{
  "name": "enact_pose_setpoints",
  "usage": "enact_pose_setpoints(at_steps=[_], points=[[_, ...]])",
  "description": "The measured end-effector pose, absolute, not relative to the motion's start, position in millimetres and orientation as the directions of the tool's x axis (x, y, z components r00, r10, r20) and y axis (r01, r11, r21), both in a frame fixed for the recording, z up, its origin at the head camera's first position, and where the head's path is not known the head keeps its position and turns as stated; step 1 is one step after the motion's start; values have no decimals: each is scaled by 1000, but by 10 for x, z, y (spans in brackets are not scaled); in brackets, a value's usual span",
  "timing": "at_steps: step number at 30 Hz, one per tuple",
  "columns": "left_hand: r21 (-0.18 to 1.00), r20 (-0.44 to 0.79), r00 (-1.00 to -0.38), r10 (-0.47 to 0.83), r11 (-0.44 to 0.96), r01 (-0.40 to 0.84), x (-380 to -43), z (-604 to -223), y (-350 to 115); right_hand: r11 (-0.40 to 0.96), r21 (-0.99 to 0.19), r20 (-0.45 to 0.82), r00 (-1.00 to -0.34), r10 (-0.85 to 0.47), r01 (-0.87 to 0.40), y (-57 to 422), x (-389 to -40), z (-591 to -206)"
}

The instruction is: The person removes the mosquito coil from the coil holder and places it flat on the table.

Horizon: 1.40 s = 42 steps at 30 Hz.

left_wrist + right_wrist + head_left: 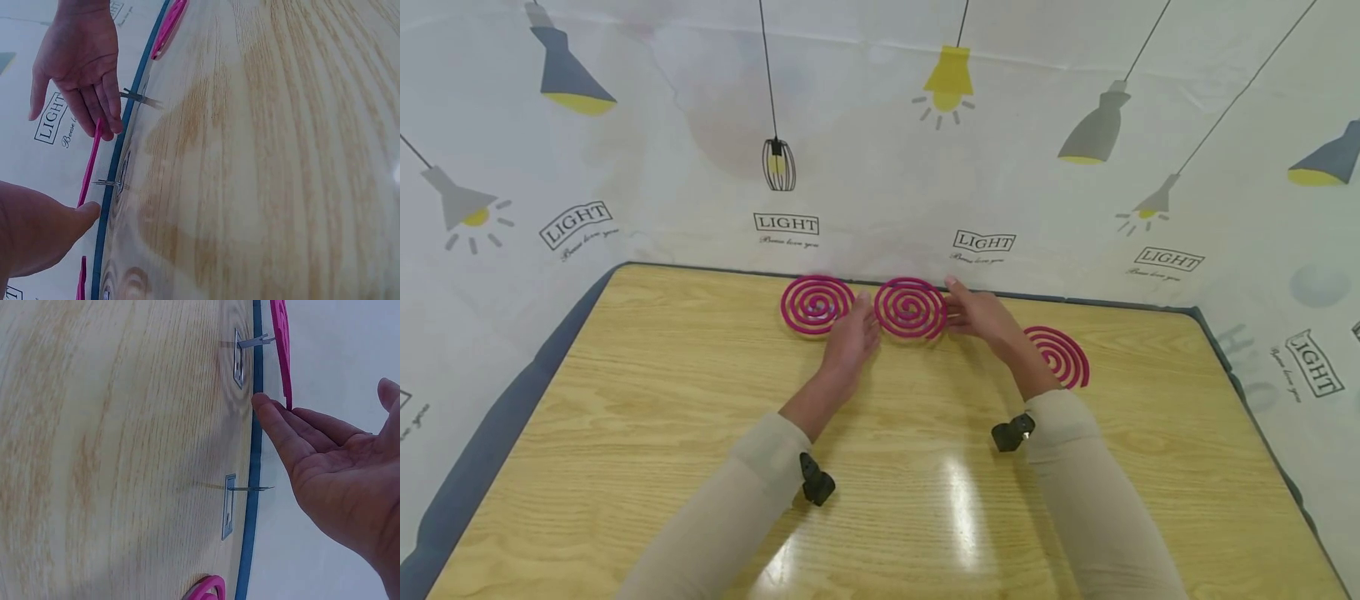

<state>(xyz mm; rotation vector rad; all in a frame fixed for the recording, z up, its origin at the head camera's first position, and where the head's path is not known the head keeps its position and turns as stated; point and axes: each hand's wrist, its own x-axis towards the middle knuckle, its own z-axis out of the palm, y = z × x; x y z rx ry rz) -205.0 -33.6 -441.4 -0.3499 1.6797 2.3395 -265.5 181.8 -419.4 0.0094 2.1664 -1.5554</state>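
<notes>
A magenta mosquito coil [908, 307] is raised above the table on a small metal stand [239, 359]. My left hand [850, 337] is at its left edge, between it and another raised mosquito coil [805, 329]. With fingers extended, my right hand [988, 321] touches the middle coil's right edge, as the right wrist view shows. A third mosquito coil [1078, 367] lies flat on the table, partly behind my right wrist. Below the right hand, the right wrist view shows a bare metal stand [229, 506] with an upright prong.
The wooden table [895, 467] has a dark blue edge [1015, 295] along its back. Just behind stands a white cloth wall [865, 125] printed with lamps, and it continues along both sides. A black wrist camera [817, 482] sits on the left sleeve.
</notes>
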Motion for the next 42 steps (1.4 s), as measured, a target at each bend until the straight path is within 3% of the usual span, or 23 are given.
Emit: enact_pose_setpoints(at_steps=[17, 42], points=[[907, -284, -955, 88, -297, -297, -1931, -4283, -373, 390, -895, -337, -903, -267, 218, 1875, -2519, -4064], [946, -236, -950, 205, -173, -273, -1584, -4354, -556, 383, -913, -287, -886, -365, 137, 1959, -2086, -4025]])
